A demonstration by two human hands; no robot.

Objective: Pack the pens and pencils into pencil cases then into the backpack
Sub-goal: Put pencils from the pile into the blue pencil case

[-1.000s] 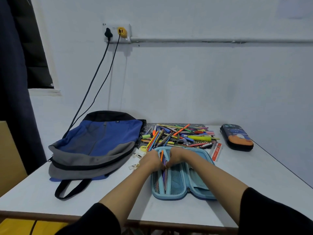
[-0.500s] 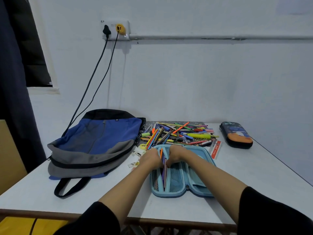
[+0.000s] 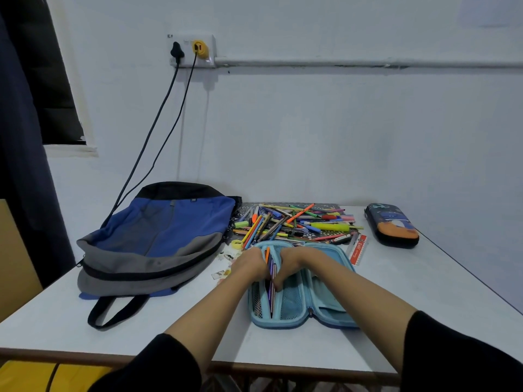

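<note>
White table (image 3: 441, 281) carries the open light-blue pencil case (image 3: 294, 306) near its front edge, where left hand (image 3: 249, 265) and right hand (image 3: 293, 263) stay curled round the same few pens (image 3: 272, 290), so packing has barely advanced.

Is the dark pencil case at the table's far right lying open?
No, the dark pencil case lies shut, printed lid up, while the light blue pencil case is the open one.

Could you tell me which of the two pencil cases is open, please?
The light blue pencil case in the foreground: it lies spread flat with pens inside. The dark pencil case with an orange patch, far right, is closed.
</note>
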